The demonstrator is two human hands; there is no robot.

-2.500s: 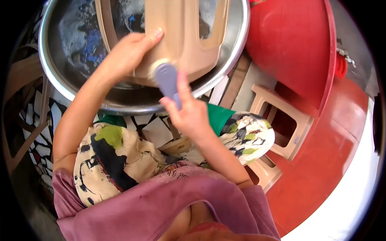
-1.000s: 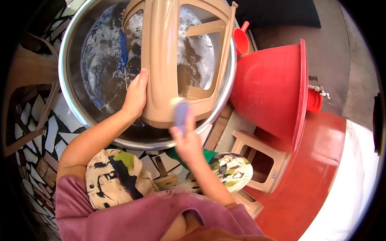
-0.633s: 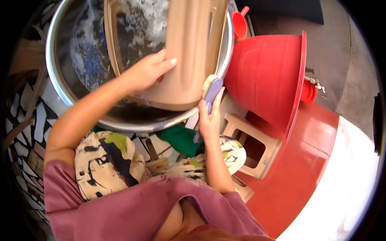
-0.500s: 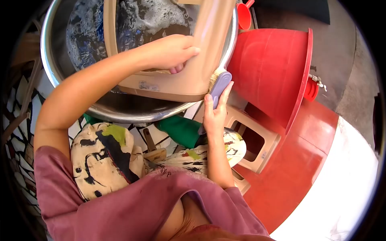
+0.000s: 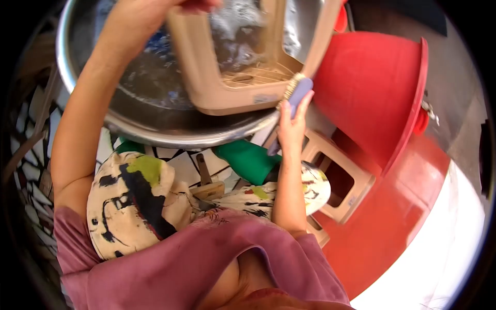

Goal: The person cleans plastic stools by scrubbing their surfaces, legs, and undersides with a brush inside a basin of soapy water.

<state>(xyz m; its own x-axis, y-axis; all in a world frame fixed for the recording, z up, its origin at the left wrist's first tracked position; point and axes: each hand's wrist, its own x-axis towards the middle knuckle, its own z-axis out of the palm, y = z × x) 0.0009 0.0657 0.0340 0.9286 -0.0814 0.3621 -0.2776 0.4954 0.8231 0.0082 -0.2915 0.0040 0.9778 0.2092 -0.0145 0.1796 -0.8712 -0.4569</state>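
Observation:
A beige plastic stool is tilted over a large steel basin of soapy water. At the top edge, my left hand is closed on one of the stool's legs; its fingers are blurred and partly cut off by the frame. My right hand grips a purple scrubbing brush by its handle. The pale bristles press against the stool's right side, near its lower corner.
On the right, a big red tub leans on its side. Below it another beige stool lies on the red floor. A low wooden seat shows between my knees, beside a green boot.
The stool has turned and tipped, so its slatted inside now shows. My left hand has moved up and left with it. The brush has shifted slightly right and up.

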